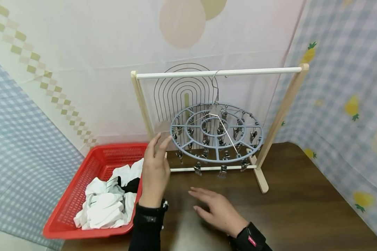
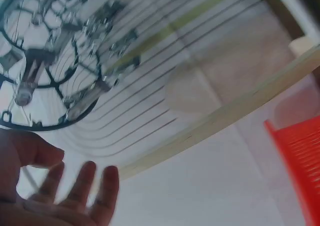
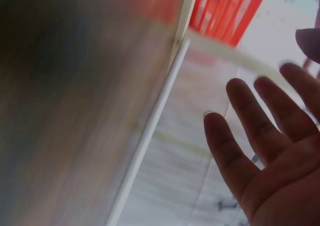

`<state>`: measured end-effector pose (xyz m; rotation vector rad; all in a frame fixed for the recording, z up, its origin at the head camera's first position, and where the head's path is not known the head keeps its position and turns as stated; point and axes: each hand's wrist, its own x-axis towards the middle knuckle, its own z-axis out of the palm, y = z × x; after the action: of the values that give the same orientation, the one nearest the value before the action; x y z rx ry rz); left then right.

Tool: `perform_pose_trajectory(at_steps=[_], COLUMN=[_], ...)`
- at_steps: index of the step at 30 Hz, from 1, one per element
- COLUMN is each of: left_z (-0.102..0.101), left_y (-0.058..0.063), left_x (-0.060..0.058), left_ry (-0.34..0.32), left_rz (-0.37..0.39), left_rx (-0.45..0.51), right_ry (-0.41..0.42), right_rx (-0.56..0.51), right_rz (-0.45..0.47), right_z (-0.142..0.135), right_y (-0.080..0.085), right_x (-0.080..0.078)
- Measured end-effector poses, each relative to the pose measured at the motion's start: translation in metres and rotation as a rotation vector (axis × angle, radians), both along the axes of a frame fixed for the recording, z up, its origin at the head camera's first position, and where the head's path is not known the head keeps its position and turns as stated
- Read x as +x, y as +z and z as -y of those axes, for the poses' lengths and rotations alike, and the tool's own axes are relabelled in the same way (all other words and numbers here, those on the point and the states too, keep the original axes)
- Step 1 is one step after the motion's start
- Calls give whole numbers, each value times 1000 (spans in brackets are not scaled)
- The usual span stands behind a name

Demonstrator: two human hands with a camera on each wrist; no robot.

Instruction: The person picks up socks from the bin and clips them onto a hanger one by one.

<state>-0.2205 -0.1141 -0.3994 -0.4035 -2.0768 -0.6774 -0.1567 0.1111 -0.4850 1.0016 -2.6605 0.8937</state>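
Observation:
A round blue-grey clip hanger (image 1: 218,162) hangs by its metal hook from the white bar (image 1: 254,71) of a wooden rack. Many small metal clips (image 1: 222,170) dangle beneath its rings, with no clothing on them. My left hand (image 1: 156,167) is raised at the hanger's left side, fingertips right at the outer rim, fingers loosely extended. In the left wrist view the thumb (image 2: 37,148) lies just under the rim. Lower down, my right hand (image 1: 218,211) hovers over the table in front of the rack, fingers relaxed and holding nothing.
To the left stands a red plastic basket (image 1: 67,202) with white, grey and black garments (image 1: 106,209) heaped inside. The rack's right wooden post (image 1: 279,115) rises from a foot on the brown table (image 1: 301,209). Patterned cloth (image 1: 339,104) hangs behind and on both sides.

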Motion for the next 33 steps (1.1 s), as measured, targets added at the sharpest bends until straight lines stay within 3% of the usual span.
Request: perform_pose_trajectory(at_steps=[3, 8, 18, 26, 33], left_z=[0, -1, -3, -5, -17], left_y=[9, 11, 15, 23, 35], left_x=[-6, -9, -10, -1, 14], left_ry=[-53, -113, -165, -196, -202], left_rz=[-22, -68, -94, -136, -209], left_rx=[-65, -91, -129, -175, -214], right_ry=[26, 8, -81, -247, -290], right_rx=[-9, -4, -75, -193, -392], right_rz=[-44, -106, -79, -100, 31], right_z=[12, 20, 36, 45, 33], right_y=[4, 11, 22, 36, 55], right_x=[4, 7, 12, -2, -24])
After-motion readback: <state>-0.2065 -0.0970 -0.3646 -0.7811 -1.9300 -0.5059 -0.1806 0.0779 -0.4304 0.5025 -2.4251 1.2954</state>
